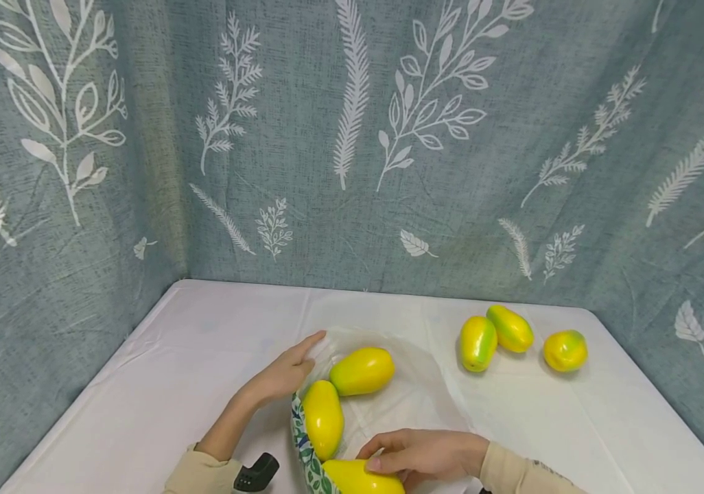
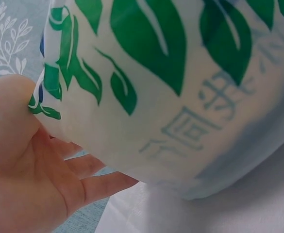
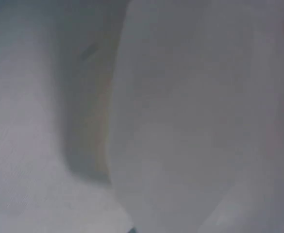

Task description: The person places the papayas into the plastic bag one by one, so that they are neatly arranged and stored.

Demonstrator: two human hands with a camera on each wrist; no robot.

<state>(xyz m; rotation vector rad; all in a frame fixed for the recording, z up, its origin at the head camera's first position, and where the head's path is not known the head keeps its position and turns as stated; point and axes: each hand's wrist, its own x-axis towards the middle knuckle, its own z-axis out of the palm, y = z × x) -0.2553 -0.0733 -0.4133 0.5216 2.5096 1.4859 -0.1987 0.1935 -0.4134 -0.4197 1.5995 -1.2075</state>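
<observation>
A translucent white plastic bag printed with green leaves stands open at the table's front. My left hand holds its left rim, the index finger stretched along the edge. In the left wrist view, the leaf print and blue-grey lettering of the bag fill most of the frame, with the left hand's fingers beside it. Inside lie two yellow mangoes, an upper mango and a left mango. My right hand reaches into the bag and grips a third mango near the front.
At the table's back right lie three yellow-green mangoes: one upright, one slanted behind it and one farther right. A white cloth covers the table. A blue-grey leaf-patterned curtain encloses it. Whitish bag plastic blocks the right wrist view.
</observation>
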